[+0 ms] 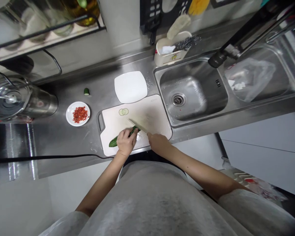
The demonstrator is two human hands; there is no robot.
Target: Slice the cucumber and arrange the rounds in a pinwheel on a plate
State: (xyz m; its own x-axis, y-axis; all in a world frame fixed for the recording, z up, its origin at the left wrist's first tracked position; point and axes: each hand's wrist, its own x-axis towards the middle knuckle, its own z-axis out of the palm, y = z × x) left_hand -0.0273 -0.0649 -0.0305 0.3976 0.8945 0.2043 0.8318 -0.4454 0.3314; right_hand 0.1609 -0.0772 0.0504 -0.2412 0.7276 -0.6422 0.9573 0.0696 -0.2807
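Observation:
On a white cutting board (pixel 157 111) lies a dark green cucumber (pixel 113 142), partly covered by my left hand (pixel 126 141), whose fingers are closed round it. My right hand (pixel 159 143) grips a kitchen knife (pixel 138 126) by its handle, which the fist hides. The blade points up and left and sits at the cucumber's cut right end. Whether its edge is in the flesh I cannot tell. Two thin cucumber slices (pixel 123 112) overlap near the board's upper middle. Behind the board is a white square plate (pixel 130 87).
A small white dish (pixel 68 114) of red bits stands left of the board, with a cucumber end (pixel 86 91) above it. The steel sink (pixel 199 114) borders the board's right side. A black cable (pixel 64 157) runs along the counter's front. A metal pot (pixel 43 101) stands far left.

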